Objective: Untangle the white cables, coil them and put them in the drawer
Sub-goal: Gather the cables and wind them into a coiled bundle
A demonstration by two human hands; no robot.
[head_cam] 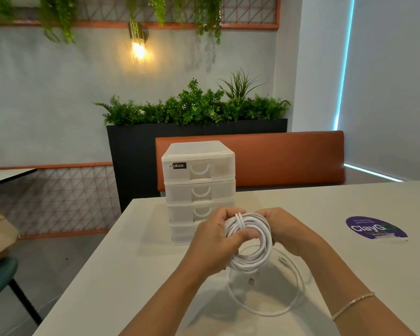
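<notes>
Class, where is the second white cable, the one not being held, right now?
In the head view the loose cable lies on the white table, directly below the coiled cable held by both hands, nearer the person than the drawer unit.

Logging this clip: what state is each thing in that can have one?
Coiled cable: wound into loops, held above the table by both hands.
Loose cable: lying in one open loop on the table.
Drawer unit: all visible drawers closed.
Left hand: gripping the coil.
Right hand: gripping the coil.
Wall lamp: lit.
</notes>
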